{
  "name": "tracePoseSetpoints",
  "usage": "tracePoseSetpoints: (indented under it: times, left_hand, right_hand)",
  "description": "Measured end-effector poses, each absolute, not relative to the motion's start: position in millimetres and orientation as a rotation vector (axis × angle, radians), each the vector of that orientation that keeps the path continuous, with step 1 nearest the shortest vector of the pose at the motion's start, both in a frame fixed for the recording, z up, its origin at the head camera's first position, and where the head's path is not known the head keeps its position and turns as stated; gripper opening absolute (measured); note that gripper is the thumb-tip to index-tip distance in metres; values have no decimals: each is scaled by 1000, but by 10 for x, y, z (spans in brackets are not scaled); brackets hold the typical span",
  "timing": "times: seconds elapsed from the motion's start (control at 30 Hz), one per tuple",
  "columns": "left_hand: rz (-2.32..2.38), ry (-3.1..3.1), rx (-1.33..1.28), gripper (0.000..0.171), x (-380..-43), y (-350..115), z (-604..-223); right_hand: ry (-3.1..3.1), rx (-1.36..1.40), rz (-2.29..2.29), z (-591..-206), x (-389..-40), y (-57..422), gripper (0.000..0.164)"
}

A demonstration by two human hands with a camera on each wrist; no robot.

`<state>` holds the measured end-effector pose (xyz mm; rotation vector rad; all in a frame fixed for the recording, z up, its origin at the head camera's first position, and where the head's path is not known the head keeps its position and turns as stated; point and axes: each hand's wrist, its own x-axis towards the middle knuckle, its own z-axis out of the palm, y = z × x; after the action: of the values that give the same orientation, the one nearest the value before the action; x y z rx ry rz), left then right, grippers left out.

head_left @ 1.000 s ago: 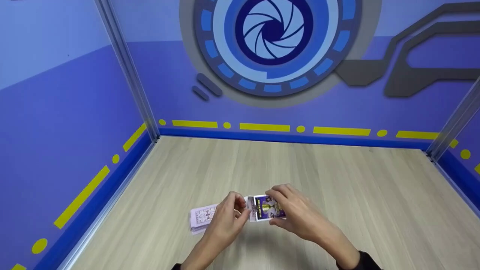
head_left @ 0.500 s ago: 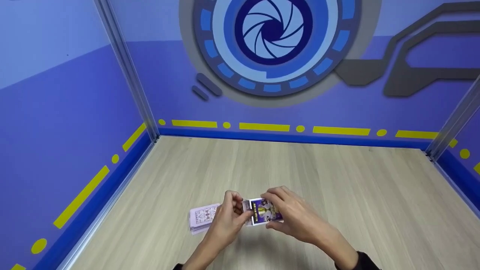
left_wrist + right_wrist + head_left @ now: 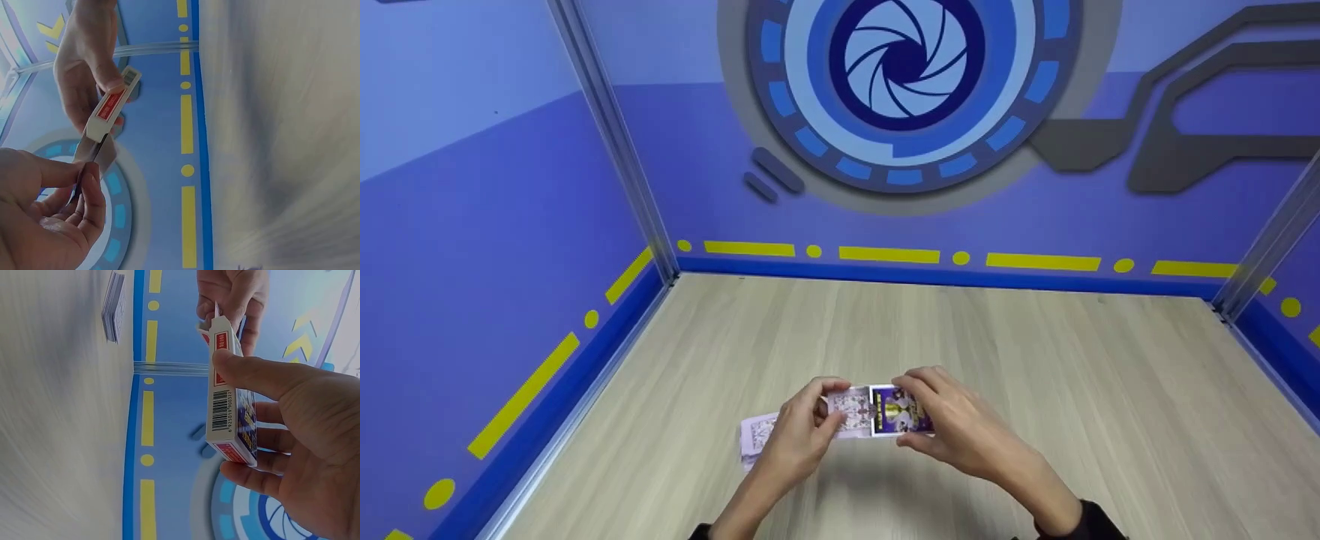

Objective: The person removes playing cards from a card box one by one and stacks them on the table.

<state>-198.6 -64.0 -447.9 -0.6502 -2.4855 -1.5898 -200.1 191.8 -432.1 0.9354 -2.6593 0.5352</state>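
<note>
My right hand (image 3: 964, 426) holds a playing card box (image 3: 901, 411) above the table, thumb on one narrow side and fingers on the other. The box is white-edged with a purple front; its barcode side (image 3: 221, 410) shows in the right wrist view. At the box's left end my left hand (image 3: 799, 431) pinches a playing card (image 3: 851, 412) with a patterned back, which sticks partway out. Its other end is hidden in the box. How many cards are pinched I cannot tell. Beneath the left forearm lies a stack of playing cards (image 3: 756, 439), partly covered.
The wood-grain table (image 3: 1035, 360) meets a blue printed back wall (image 3: 885, 217) and a left side panel (image 3: 510, 300). Metal posts (image 3: 619, 142) stand at the corners. The loose stack (image 3: 114, 309) also shows in the right wrist view.
My left hand has shifted left, away from the box, and a longer stretch of patterned card now shows between them. The right hand and box rose slightly. The loose stack stays put.
</note>
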Motion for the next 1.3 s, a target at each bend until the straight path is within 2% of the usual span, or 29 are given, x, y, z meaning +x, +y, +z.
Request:
tracePoseSetpoints:
  times: [0.2, 0.33, 0.53, 0.73, 1.3]
  left_hand:
    - [-1403, -2497, -639, 40, -2009, -738, -4413]
    - [-1272, -2560, -611, 38, -1995, -756, -4401]
    - [-936, -2678, -590, 67, -1952, -708, -4434]
    - [-677, -2657, -641, 77, -1939, -680, -4475]
    - [-694, -2640, -473, 67, -2031, -1069, -4284]
  right_hand:
    - [-2629, 896, 546, -4319, -2034, 1968, 70]
    - [-2638, 877, 557, -4316, -2037, 1977, 70]
    - [-2646, 875, 559, -4321, -2025, 1959, 70]
    - [-2642, 893, 545, -4322, -2025, 1951, 70]
    - [-2615, 809, 570, -4299, -2036, 2010, 70]
